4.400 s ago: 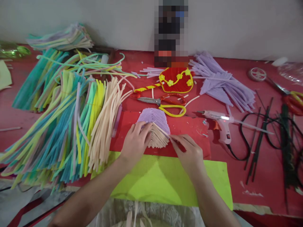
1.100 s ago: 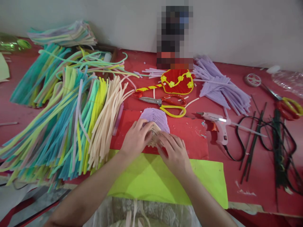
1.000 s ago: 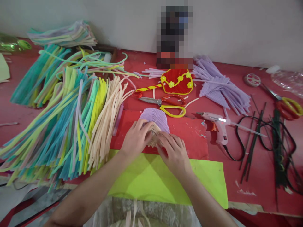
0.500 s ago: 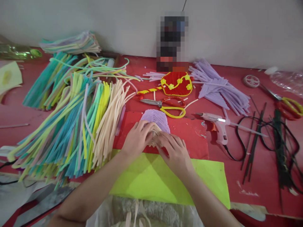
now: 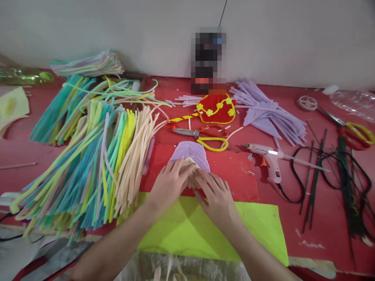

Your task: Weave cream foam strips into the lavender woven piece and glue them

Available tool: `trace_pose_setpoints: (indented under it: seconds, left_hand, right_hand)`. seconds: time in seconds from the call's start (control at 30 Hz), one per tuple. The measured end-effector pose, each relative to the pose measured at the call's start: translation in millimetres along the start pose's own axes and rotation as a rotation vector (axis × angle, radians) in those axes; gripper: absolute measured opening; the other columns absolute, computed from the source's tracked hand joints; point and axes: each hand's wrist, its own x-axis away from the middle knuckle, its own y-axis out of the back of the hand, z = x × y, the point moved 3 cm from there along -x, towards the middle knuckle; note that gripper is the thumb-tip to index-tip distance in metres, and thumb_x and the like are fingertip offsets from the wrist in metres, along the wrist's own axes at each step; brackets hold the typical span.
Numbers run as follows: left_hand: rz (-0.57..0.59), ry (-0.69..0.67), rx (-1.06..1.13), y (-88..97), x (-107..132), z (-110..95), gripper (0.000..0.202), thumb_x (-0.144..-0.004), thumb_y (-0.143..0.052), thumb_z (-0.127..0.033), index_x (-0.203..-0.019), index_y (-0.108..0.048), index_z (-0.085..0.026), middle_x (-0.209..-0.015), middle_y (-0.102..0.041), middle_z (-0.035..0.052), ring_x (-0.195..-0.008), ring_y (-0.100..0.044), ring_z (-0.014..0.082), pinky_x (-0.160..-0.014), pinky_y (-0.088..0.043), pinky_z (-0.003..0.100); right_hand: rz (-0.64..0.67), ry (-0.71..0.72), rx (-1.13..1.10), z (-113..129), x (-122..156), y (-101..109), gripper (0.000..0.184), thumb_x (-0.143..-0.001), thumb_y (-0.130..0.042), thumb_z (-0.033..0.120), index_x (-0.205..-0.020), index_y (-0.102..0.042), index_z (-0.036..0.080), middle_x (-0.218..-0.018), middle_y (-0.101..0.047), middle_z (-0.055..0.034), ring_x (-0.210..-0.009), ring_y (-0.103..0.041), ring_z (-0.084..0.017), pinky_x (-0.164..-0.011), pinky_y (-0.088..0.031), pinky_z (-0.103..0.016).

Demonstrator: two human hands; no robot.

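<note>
Nearest, the forearms cross the green sheet [image 5: 205,234] to the woven fan piece [image 5: 191,153], which lies on the red sheet [image 5: 237,175] on the desk [image 5: 290,224]. The left hand [image 5: 170,184] lies flat on its cream lower part. The right hand [image 5: 216,194], which seconds ago pinched a strip at the piece's right edge, now presses flat beside it (fingers extended, gripping nothing visible). That strip seems laid in. Fingers hide the cream rows. Beyond, the scissors [image 5: 205,134] lie untouched.

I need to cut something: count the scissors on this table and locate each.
2. The centre scissors lie just beyond the purple woven piece; the right scissors lie near the far right edge. Others may be hidden under the strip piles.
</note>
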Motion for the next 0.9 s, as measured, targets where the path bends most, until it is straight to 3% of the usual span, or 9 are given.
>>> trace_pose_setpoints:
  seconds: [0.27,0.53,0.9]
  left_hand:
    - [0.056,0.036,-0.163,0.1,8,-14,0.049,-0.089,-0.052,-0.013,-0.136,-0.047,-0.023,-0.136,-0.050,0.0112,-0.104,-0.057,0.0261,-0.083,-0.052,0.040]
    - [0.109,0.038,-0.217,0.3,8,-22,0.050,-0.089,-0.049,-0.011,-0.138,-0.045,-0.021,-0.133,-0.053,0.0122,-0.106,-0.055,0.0258,-0.081,-0.051,0.038]
    - [0.095,0.024,-0.203,-0.5,7,-20,0.048,-0.091,-0.049,-0.015,-0.138,-0.045,-0.021,-0.131,-0.054,0.0118,-0.101,-0.057,0.0253,-0.080,-0.050,0.039]
  right_hand:
    - [0.036,-0.006,0.000,0,4,1,0.034,-0.089,-0.049,0.018,-0.122,-0.058,0.018,-0.131,-0.059,-0.0093,-0.114,-0.053,-0.023,-0.088,-0.045,-0.037]
    - [0.034,0.001,-0.004,3,4,2,0.038,-0.089,-0.048,0.017,-0.126,-0.056,0.017,-0.134,-0.057,-0.0083,-0.116,-0.052,-0.023,-0.091,-0.044,-0.037]
    - [0.054,-0.020,0.008,4,5,1,0.041,-0.088,-0.048,0.017,-0.128,-0.055,0.019,-0.136,-0.056,-0.0088,-0.119,-0.051,-0.023,-0.092,-0.046,-0.038]
